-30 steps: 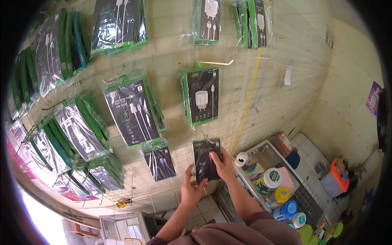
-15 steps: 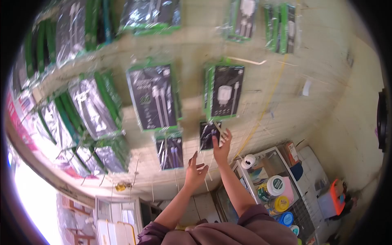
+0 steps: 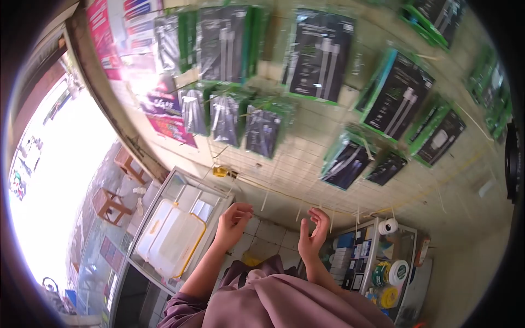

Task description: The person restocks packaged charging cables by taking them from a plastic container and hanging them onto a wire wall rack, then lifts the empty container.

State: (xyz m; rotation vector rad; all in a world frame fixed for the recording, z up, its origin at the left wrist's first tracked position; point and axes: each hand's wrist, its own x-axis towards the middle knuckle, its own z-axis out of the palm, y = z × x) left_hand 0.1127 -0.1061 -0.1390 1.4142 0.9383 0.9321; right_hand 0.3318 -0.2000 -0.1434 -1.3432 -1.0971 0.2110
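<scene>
My left hand is raised in front of me with its fingers loosely bent and nothing in it. To its right, my right hand is up too, thumb apart from the curved fingers, holding nothing. Neither one touches anything. Packaged charging cables hang on the wall above them: a small black pack and a smaller dark pack are nearest to my right hand. Higher up hang larger cable packs and a charger pack, all in clear plastic with green edges.
Bare hooks stick out from the wall grid. At left stands a glass display case with a white, yellow-edged bin on it. A shelf cabinet with jars is at right. Wooden stools stand near the bright doorway.
My view has swung left, bringing in the doorway and display case. My right hand has come away from the small pack on the wall, and my hands are now lower and farther apart.
</scene>
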